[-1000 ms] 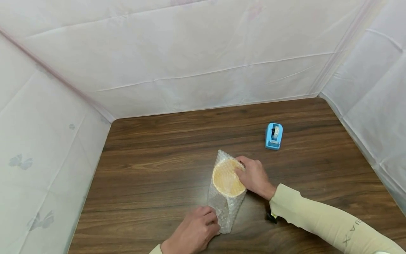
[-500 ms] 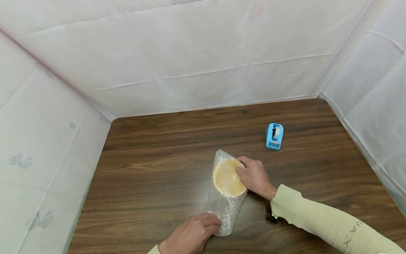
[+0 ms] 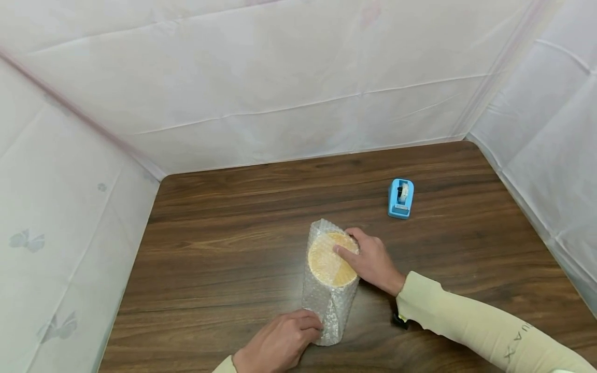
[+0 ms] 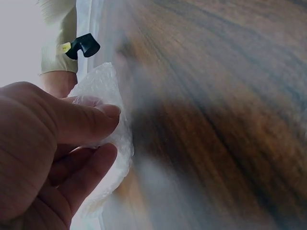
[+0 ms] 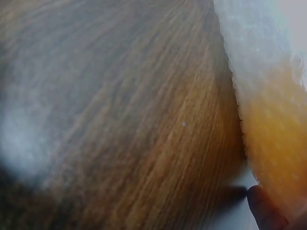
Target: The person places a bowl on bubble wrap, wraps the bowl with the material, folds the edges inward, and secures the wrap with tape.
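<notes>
Counter (image 3: 224,248) is dark wood grain with white sheeting (image 3: 280,88) hung round three sides, biggest stuff in view. Near the front middle stands the jar (image 3: 328,259), an upright yellowish thing with bubble wrap (image 3: 326,305) round it. Looks like the wrapping step is in hand: left hand (image 3: 280,344) pinches the loose wrap edge low on the near side, thumb and fingers (image 4: 91,122) curled on it, while right hand (image 3: 368,259) lies over the top, fingers flat on the wrapped end. I'd guess the next move needs that edge kept tight so it can be taped. Tape dispenser (image 3: 400,198), small and blue, sits well apart at the back right, nothing between it and the right hand.
</notes>
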`<state>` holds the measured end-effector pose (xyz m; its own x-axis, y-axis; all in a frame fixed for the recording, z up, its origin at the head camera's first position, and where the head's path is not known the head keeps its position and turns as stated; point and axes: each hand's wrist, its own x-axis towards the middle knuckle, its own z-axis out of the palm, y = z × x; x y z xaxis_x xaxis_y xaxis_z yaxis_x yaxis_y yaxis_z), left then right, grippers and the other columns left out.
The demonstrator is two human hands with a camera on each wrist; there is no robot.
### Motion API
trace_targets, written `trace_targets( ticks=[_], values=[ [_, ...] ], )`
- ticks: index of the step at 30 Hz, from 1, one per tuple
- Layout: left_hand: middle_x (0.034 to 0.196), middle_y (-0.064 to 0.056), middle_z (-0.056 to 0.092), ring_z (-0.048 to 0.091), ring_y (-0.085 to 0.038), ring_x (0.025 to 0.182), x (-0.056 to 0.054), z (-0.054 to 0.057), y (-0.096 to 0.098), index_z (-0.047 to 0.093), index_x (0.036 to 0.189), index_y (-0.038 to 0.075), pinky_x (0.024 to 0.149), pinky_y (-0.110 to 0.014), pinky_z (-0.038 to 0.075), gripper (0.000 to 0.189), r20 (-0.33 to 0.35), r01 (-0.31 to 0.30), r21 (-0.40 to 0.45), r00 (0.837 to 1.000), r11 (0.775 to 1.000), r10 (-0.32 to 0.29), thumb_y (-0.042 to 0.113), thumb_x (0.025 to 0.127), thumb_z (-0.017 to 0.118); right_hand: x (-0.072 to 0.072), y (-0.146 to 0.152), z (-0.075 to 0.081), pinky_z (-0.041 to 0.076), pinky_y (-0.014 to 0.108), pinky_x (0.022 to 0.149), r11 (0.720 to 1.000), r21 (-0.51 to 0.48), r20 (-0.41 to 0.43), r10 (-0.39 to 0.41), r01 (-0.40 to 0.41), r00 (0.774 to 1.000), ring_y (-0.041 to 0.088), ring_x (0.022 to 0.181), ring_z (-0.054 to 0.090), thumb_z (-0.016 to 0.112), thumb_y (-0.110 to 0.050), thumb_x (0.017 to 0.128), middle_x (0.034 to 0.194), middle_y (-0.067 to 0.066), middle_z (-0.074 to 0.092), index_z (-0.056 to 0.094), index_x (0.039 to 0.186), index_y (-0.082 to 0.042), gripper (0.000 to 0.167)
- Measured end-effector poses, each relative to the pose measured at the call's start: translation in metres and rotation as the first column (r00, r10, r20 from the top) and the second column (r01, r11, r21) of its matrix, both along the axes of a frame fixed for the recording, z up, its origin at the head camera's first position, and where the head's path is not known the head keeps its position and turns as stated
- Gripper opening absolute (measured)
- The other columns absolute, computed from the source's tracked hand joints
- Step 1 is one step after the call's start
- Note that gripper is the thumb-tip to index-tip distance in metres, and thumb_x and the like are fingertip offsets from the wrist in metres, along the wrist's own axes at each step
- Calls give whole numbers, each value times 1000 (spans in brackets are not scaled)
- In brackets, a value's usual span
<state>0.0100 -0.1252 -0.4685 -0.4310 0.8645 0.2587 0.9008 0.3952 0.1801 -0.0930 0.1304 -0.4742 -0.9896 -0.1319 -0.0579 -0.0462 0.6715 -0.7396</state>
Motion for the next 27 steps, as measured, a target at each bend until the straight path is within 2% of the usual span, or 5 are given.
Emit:
trace_targets(
  ticks=[4, 10, 18, 23, 27],
  values=[
    [100, 11, 76, 69, -3, 104, -1, 8, -1, 76, 96, 19, 98, -17, 54, 17, 81, 3, 21, 997, 1000, -5, 3, 88, 75, 1, 0, 1, 58, 40, 79, 1000, 14, -2, 5, -5, 1000, 17, 88, 68, 76, -39, 95, 111, 12, 77, 62, 136, -7, 54],
    [98, 7, 73, 68, -2, 94, -18, 29, 3, 73, 100, 15, 89, -14, 55, 5, 198, -5, 197, 980, 980, -35, 11, 98, 72, 1, 1, 1, 59, 43, 80, 999, 32, -17, 17, -16, 1000, 18, 87, 68, 78, -35, 94, 111, 14, 78, 63, 135, -6, 52],
    [96, 5, 75, 71, -5, 92, -62, 51, 25, 74, 101, 11, 88, -16, 56, 5, 127, -2, 337, 991, 942, -43, 10, 96, 74, -1, -1, 2, 57, 37, 74, 998, 49, -35, 47, -45, 998, 16, 85, 68, 79, -33, 93, 109, 12, 78, 65, 133, -7, 49],
    [96, -1, 78, 72, -14, 98, -94, 47, 37, 77, 103, 7, 88, -24, 59, 13, 153, -136, 381, 985, 915, 83, 13, 91, 79, -2, -1, -1, 57, 33, 68, 998, 51, -103, 49, -43, 993, 14, 80, 70, 81, -28, 91, 102, 10, 79, 67, 128, -7, 45],
    [102, -4, 78, 67, -26, 117, -106, 37, 42, 77, 98, 8, 103, -38, 56, 12, 242, -298, 318, 943, 900, 227, 18, 91, 80, -2, -3, -3, 57, 32, 67, 997, 47, -134, 60, -54, 989, 13, 79, 72, 81, -24, 91, 100, 10, 80, 69, 124, -8, 39]
  ],
)
